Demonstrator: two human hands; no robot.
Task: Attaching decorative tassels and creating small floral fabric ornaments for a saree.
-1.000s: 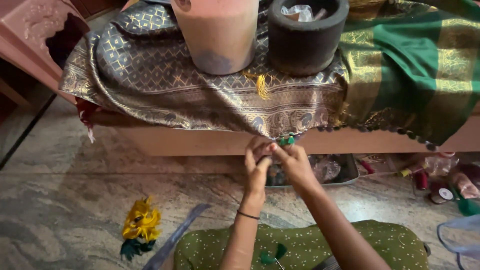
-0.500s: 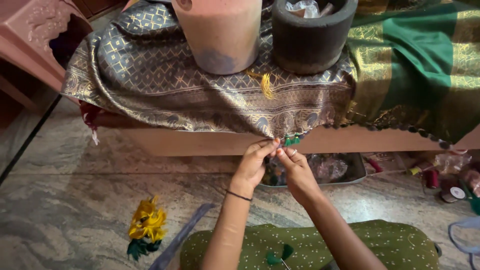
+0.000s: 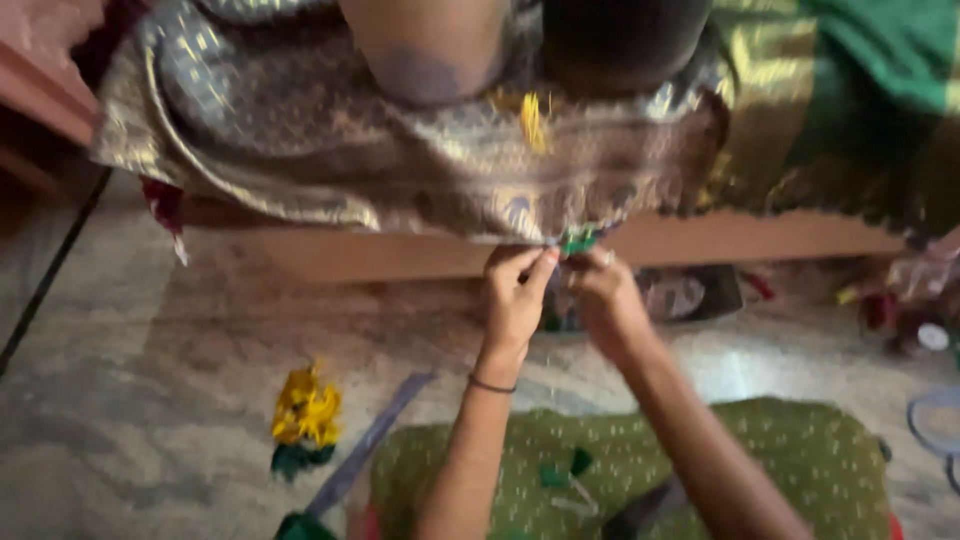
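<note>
A grey-brown and gold patterned cloth (image 3: 380,170) hangs over a low ledge. My left hand (image 3: 515,295) and my right hand (image 3: 605,295) are raised together at its lower edge. Their fingertips pinch the hem beside a small green tassel (image 3: 578,240). The picture is blurred, so the exact grip of each finger is unclear. A yellow tassel (image 3: 533,122) lies higher up on the cloth. On my green-clothed lap (image 3: 780,450) rest small green pieces (image 3: 565,468).
A pinkish pot (image 3: 430,50) and a dark round vessel (image 3: 625,40) stand on the cloth. Green and gold fabric (image 3: 850,110) drapes to the right. Yellow and green tassels (image 3: 305,415) and a grey strip (image 3: 370,450) lie on the stone floor. Small clutter sits at right.
The view has shifted and blurred. Both hands stay at the cloth's hem by the green tassel, now slightly higher and closer to the edge.
</note>
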